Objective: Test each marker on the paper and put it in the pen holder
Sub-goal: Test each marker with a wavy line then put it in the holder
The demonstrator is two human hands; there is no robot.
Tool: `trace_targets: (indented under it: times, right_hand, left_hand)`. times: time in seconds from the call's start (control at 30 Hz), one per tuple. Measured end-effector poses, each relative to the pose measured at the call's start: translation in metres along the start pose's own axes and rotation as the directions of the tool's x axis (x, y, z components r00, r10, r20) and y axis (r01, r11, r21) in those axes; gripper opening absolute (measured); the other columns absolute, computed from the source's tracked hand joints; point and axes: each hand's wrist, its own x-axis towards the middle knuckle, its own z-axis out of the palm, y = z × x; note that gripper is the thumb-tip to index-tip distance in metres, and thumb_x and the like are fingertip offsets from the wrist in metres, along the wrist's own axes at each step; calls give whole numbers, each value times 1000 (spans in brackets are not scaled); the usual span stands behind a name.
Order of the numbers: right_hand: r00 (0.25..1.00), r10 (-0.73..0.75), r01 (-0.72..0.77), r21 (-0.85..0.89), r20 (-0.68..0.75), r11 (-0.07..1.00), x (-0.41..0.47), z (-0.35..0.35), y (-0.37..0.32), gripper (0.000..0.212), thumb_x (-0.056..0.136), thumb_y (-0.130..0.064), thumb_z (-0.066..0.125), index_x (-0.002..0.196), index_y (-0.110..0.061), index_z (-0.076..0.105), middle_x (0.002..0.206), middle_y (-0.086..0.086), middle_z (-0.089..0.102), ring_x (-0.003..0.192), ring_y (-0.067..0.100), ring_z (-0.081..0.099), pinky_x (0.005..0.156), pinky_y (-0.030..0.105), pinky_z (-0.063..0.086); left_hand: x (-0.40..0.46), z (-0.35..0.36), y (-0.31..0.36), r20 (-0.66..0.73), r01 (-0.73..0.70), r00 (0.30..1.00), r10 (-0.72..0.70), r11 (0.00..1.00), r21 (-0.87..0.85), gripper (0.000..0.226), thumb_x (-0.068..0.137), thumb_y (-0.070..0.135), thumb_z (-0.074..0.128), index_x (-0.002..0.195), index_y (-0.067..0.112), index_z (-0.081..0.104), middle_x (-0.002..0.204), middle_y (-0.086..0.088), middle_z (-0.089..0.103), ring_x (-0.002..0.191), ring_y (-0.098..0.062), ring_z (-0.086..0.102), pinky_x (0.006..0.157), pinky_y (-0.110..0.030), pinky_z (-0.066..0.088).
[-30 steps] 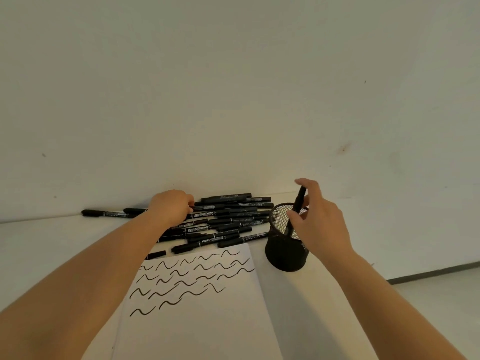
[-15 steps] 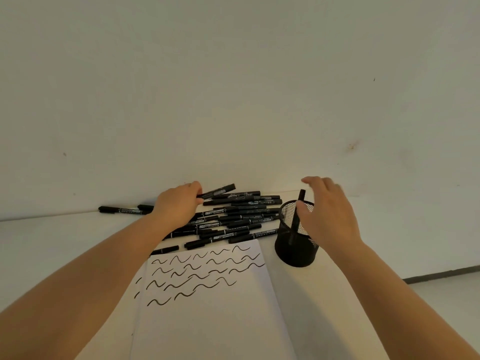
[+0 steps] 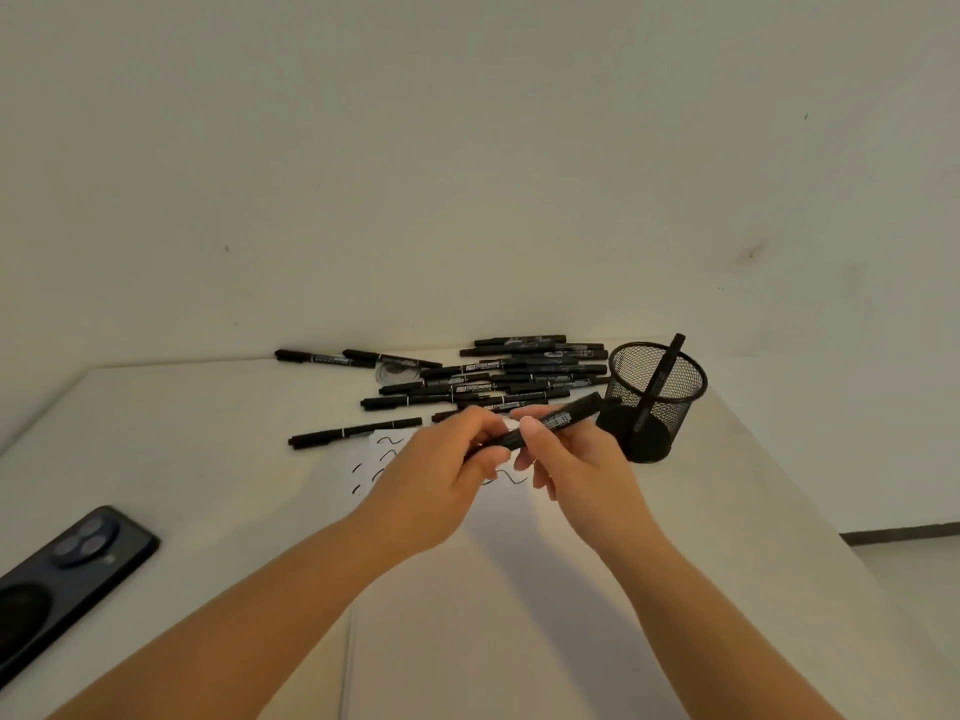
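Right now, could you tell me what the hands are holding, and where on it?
Both hold one black marker: the left hand grips its lower-left end, the right hand pinches its middle.

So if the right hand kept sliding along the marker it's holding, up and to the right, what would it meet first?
Probably the pen holder; the held marker in the right hand points at it, though depth is unclear.

A plain pale wall (image 3: pixel 467 148), lightly scuffed, rose behind a white table (image 3: pixel 156 433); grey floor (image 3: pixel 914 569) and dark skirting showed at right.
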Motion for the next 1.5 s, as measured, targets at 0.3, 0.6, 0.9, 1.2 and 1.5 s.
trace_targets:
  times: [0.3, 0.6, 0.9, 1.2, 1.5]
  right_hand:
    - [954, 299, -273, 414, 4, 868, -29, 13, 5, 24, 88, -24, 56, 69, -12, 62, 45, 2, 52, 36, 9, 41, 34, 18, 30]
    - [925, 309, -369, 334, 221, 867, -32, 8, 13, 29, 79, -9, 49, 53, -3, 62, 38, 13, 47, 29, 18, 33, 34, 18, 26]
    - [940, -84, -27, 319, 330, 947, -31, -11, 21, 22, 70, -13, 49, 52, -10, 61, 37, 8, 48, 29, 16, 35, 34, 15, 28]
    - [979, 21, 63, 399, -204, 915, -2, -62, 33, 23, 70, -16, 50, 49, -15, 60, 37, -1, 44, 31, 12, 33, 37, 16, 18]
    - [971, 80, -91, -37, -225, 995, 21, -22, 67, 15, 83, -24, 60, 69, -24, 65, 59, -6, 65, 56, -1, 58, 60, 15, 43]
  left_hand:
    - [-51, 2, -11, -139, 8, 990, -5, 1000, 21, 10, 86, 22, 60, 84, 28, 68, 54, 18, 54, 59, 3, 52, 55, -6, 35]
    - [-68, -1, 5, 199, 202, 964, -174, 971, -129, 32, 90, 23, 50, 62, 34, 59, 50, 17, 55, 44, 0, 49, 50, -11, 39]
    - [-55, -7, 18, 550, 408, 822, -144, 823, -394, 33, 96, 20, 42, 68, 17, 59, 48, 13, 45, 42, -2, 35, 42, -11, 31]
    - [-41, -28, -10, 463, 523, 820, -337, 771, -365, 29, 94, 27, 43, 71, 17, 58, 49, 11, 53, 42, -1, 43, 40, -11, 34]
    - [-27, 32, -27, 134, -133, 988, 79, 879, 457, 30, 96, 37, 34, 115, 22, 53, 112, 5, 59, 106, -14, 48, 83, -27, 36]
